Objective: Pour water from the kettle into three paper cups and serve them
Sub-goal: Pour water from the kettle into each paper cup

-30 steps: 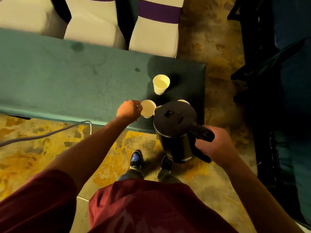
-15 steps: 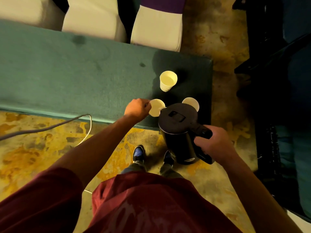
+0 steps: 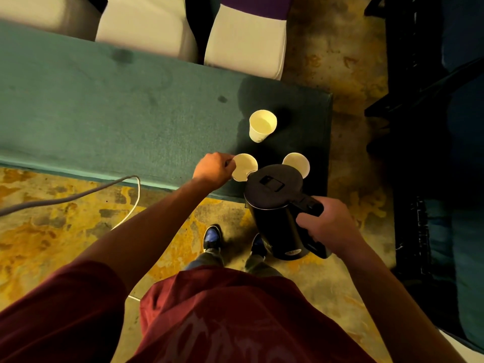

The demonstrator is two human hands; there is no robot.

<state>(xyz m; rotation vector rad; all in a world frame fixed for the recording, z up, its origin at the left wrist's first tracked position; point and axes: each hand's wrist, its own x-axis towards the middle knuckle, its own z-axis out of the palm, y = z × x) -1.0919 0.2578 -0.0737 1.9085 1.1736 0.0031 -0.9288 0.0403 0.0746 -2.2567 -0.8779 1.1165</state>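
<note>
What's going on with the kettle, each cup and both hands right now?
Kettle: lid shut, held above the table edge, spout over the near-left cup.
Near-left cup: upright, gripped.
Near-right cup: upright, partly hidden.
Far cup: upright, untouched.
Left hand: gripping near-left cup.
Right hand: gripping kettle handle.

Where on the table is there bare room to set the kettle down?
Bare green table stretches left of the left hand, from near edge to the chairs. The right end is crowded: three paper cups cluster there, with the kettle overhead in the right hand.

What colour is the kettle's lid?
Black, like the kettle body; the lid shows clearly in the head view.
</note>
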